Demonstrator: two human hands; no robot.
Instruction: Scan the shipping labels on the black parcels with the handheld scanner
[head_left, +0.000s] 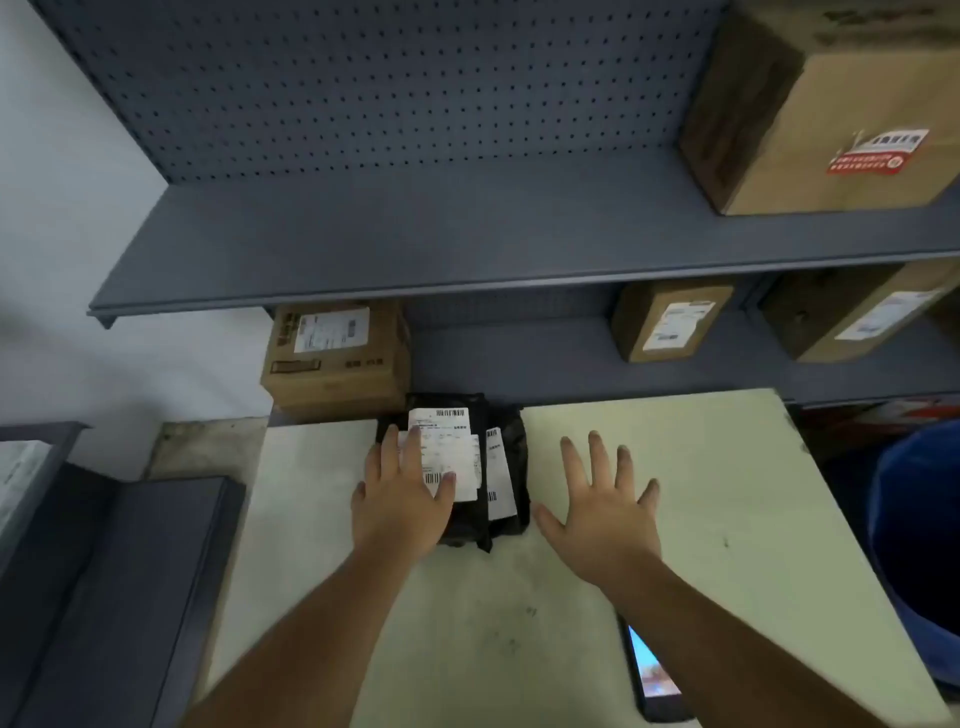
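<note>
On a pale worktop below grey shelving, a person's left hand lies flat, fingers spread, on the white label of the black parcels stacked at its far edge. Just beside them, the right hand hovers open, grasping nothing; a lit phone lies nearer.

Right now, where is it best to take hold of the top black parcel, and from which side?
Probably its near right edge. The top black parcel lies flat, the left hand covers its left part, and its label faces up. The open right hand hovers beside it, so pinching from the right keeps the barcodes clear.
</note>
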